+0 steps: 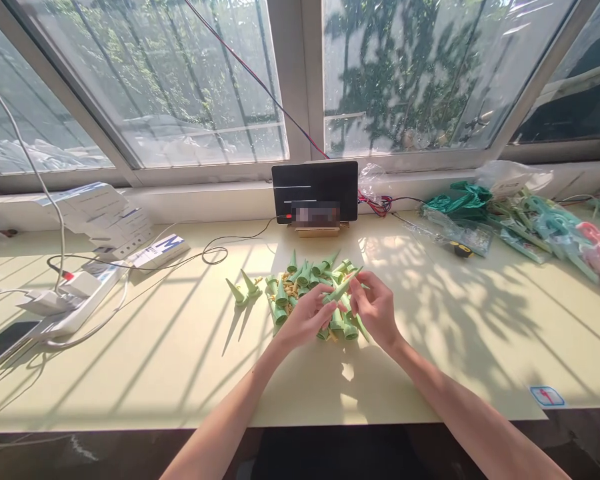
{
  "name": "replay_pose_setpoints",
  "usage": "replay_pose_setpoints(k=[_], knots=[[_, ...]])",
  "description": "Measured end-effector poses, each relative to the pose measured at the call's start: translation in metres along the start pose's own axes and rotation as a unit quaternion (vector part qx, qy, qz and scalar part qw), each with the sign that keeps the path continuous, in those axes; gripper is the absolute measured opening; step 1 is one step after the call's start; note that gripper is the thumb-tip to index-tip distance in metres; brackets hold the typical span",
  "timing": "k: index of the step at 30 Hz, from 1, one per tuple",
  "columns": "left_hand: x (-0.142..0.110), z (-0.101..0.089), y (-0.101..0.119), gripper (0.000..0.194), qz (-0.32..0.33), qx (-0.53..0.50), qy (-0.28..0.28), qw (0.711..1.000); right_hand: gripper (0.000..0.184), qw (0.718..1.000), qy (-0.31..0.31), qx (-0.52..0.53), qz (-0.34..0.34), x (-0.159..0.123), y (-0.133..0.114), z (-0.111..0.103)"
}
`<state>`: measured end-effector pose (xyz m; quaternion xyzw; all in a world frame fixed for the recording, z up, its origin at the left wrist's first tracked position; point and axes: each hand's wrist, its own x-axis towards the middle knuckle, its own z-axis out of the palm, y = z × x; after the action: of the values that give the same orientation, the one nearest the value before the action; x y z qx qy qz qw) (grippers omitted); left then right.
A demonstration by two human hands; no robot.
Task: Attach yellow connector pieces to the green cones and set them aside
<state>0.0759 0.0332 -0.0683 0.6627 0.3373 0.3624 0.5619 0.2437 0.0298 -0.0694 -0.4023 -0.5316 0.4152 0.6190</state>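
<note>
Green cone (pixel 341 288), one piece: pointed plastic, held slanting above the heap, tip toward the upper right, wide end toward my left hand (pixel 307 315). Left hand closed on it, fingers pinching the lower end. Right hand (pixel 375 307) also closed, fingertips meeting the same cone from the other side near its middle; both hands hover just over the near edge of the heap, almost touching each other

Heap of green cones (pixel 305 280), many pieces: lying loose on the bench (pixel 130 360) straight ahead of me, tips pointing every way, some small yellowish bits mixed in among them; count not readable

Two standing cones (pixel 244 290): just left of the heap, apart from it, tips up, throwing long shadows toward me

Dark tablet (pixel 315 190): propped upright on a small stand behind the heap, against the window sill, screen facing me

Power strip (pixel 75 303), white: far left on the bench, with plugs and white and black cables running off it

Papers and a small box (pixel 115 223): left rear, by the sill

Packets in clear bags (pixel 530 220), green, teal and pink: piled at the right rear of the bench

Small sticker (pixel 547 396): near right edge of the bench, red mark on it, well apart from my hands

Windows behind, sun striping the whole surface
</note>
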Motion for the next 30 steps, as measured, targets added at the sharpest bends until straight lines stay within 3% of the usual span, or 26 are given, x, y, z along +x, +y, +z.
replay_pose_setpoints(k=[8, 14, 21, 30], knots=[[-0.0019, -0.0009, 0.0046, 0.041, -0.011, 0.069, 0.041, 0.997, 0.025, 1.0, 0.002, -0.007, -0.002, -0.0007, 0.0021, 0.0002], [-0.0036, -0.0012, 0.0083, 0.042, -0.029, 0.07, 0.025, 0.997, 0.028, 1.0, 0.001, -0.014, 0.006, -0.0002, 0.002, -0.0001], [-0.0025, 0.0001, 0.0053, 0.044, -0.01, 0.092, 0.045, 0.995, 0.028, 0.999, -0.002, -0.034, -0.005, -0.0013, 0.002, -0.0005], [0.0006, 0.0008, 0.0105, 0.045, -0.028, -0.049, 0.119, 0.991, 0.029, 0.998, 0.011, -0.059, -0.009, -0.0021, 0.002, -0.0004]])
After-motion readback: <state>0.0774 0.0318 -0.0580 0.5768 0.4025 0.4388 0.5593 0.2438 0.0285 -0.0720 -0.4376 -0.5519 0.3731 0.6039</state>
